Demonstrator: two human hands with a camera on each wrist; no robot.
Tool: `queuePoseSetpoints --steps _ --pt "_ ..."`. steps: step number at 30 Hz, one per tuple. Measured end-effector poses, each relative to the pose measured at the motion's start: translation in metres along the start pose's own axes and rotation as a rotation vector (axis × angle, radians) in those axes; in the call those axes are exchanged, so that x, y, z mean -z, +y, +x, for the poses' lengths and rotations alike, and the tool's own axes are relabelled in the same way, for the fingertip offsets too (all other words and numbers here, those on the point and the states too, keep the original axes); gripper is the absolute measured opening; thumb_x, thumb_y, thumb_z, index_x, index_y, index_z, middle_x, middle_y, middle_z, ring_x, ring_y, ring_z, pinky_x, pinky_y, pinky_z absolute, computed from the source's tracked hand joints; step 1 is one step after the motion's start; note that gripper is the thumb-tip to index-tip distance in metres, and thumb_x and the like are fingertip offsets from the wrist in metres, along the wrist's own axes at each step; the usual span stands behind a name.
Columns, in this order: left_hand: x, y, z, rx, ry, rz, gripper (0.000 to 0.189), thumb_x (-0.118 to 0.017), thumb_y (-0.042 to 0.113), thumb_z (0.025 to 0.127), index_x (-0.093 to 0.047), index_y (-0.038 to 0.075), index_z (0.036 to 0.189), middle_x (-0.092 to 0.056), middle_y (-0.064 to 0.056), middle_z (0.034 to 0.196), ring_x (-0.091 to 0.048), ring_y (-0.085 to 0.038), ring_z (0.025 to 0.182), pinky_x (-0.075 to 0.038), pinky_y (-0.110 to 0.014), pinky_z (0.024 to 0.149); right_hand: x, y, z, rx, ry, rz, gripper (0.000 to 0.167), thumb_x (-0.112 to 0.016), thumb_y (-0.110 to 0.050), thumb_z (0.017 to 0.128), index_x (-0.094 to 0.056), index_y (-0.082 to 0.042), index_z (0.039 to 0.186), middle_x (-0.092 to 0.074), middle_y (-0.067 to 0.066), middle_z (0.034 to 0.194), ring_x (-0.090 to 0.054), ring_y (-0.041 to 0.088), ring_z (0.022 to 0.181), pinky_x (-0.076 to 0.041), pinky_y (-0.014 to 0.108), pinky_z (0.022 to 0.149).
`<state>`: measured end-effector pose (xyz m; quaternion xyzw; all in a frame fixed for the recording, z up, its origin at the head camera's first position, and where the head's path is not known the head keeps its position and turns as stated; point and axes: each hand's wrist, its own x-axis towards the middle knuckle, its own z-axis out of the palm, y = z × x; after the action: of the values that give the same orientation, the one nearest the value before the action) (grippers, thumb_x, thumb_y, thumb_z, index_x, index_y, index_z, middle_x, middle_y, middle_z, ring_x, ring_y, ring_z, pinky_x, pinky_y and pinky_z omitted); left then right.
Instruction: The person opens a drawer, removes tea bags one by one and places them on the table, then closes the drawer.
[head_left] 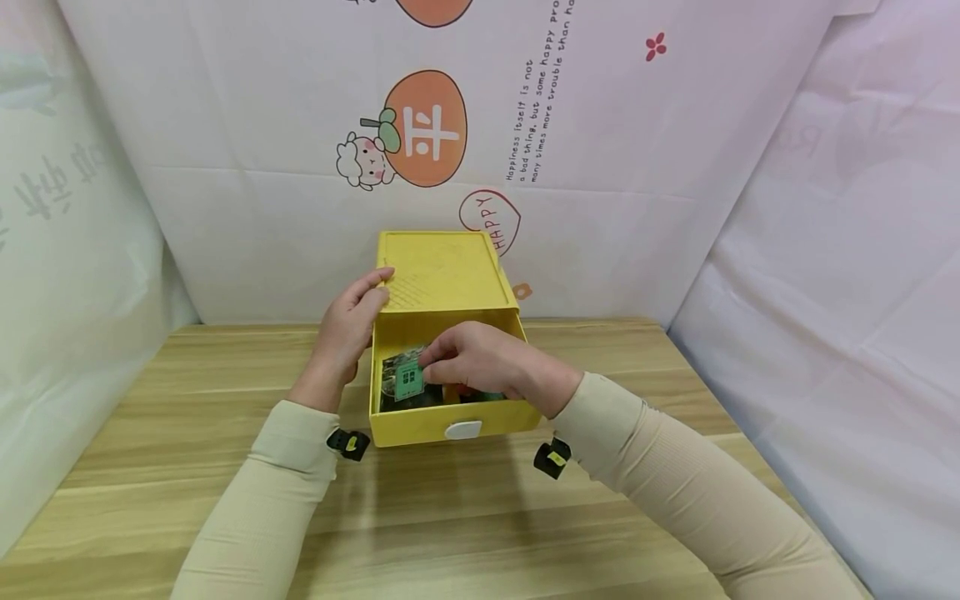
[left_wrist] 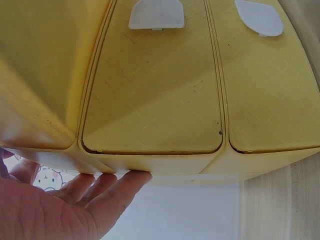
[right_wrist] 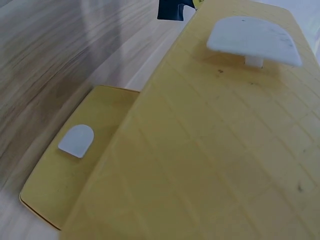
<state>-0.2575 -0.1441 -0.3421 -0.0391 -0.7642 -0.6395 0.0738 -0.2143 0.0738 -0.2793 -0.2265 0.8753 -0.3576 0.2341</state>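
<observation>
A yellow drawer cabinet [head_left: 442,262] stands on the table with its top drawer [head_left: 412,429] pulled out. My right hand [head_left: 487,358] reaches into this drawer, thumb and fingertips pinching the edge of a small green card [head_left: 408,380] with dark print. Beneath the card lie dark items, among them a clear, shiny packet [head_left: 390,364]. My left hand [head_left: 348,321] rests against the cabinet's left side, fingertips at the upper edge; its fingers [left_wrist: 117,197] stretch along that side in the left wrist view. In the right wrist view the drawer front [right_wrist: 200,150] hides the right hand.
Two lower drawers, a middle one [left_wrist: 155,95] and a bottom one [left_wrist: 270,85], are closed and have white handles. The wooden table [head_left: 225,467] extends around the cabinet. A printed white cloth [head_left: 600,183] hangs behind, with white sheets at both sides.
</observation>
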Motion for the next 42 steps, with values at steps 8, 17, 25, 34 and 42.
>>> queuePoseSetpoints --steps 8,17,25,34,42 --pt "-0.001 0.001 -0.001 0.006 -0.002 -0.003 0.048 -0.047 0.041 0.106 -0.054 0.033 0.153 -0.046 0.005 0.159 -0.039 -0.014 0.068 -0.037 -0.029 0.062 -0.001 -0.002 -0.005 0.073 0.083 -0.132 0.024 -0.071 -0.030 0.100 -0.079 -0.015 0.117 -0.076 -0.005 0.095 -0.069 0.019 0.081 -0.056 0.029 0.077" --pt "0.000 0.000 -0.001 -0.002 -0.003 -0.013 0.048 -0.047 0.038 0.106 -0.055 0.032 0.152 -0.049 0.004 0.156 -0.026 -0.009 0.049 -0.032 -0.026 0.050 -0.002 0.001 -0.011 0.159 0.212 -0.238 0.015 -0.075 -0.026 0.096 -0.077 -0.015 0.107 -0.074 -0.009 0.092 -0.067 0.008 0.081 -0.056 0.026 0.077" --pt "-0.001 0.000 -0.001 -0.004 -0.006 -0.014 0.048 -0.046 0.038 0.106 -0.054 0.031 0.153 -0.046 0.005 0.160 -0.037 -0.012 0.060 -0.037 -0.029 0.058 -0.002 0.003 -0.017 0.215 0.277 -0.286 0.011 -0.075 -0.020 0.096 -0.074 -0.014 0.106 -0.071 -0.006 0.093 -0.063 0.009 0.082 -0.054 0.026 0.075" --pt "-0.002 0.003 -0.002 0.009 -0.013 -0.053 0.050 -0.046 0.037 0.106 -0.052 0.029 0.155 -0.037 0.004 0.166 -0.051 -0.030 0.124 -0.046 -0.044 0.089 0.001 0.009 -0.023 0.243 0.344 -0.264 0.009 -0.074 -0.017 0.097 -0.073 -0.015 0.106 -0.069 -0.004 0.096 -0.061 0.014 0.086 -0.054 0.028 0.076" --pt "-0.002 0.004 -0.004 0.001 -0.011 -0.039 0.050 -0.045 0.035 0.105 -0.053 0.027 0.154 -0.038 0.006 0.166 -0.048 -0.028 0.128 -0.043 -0.044 0.093 0.007 0.013 -0.029 0.290 0.392 -0.145 0.009 -0.071 -0.013 0.099 -0.071 -0.014 0.108 -0.069 -0.001 0.096 -0.060 0.015 0.084 -0.054 0.030 0.076"
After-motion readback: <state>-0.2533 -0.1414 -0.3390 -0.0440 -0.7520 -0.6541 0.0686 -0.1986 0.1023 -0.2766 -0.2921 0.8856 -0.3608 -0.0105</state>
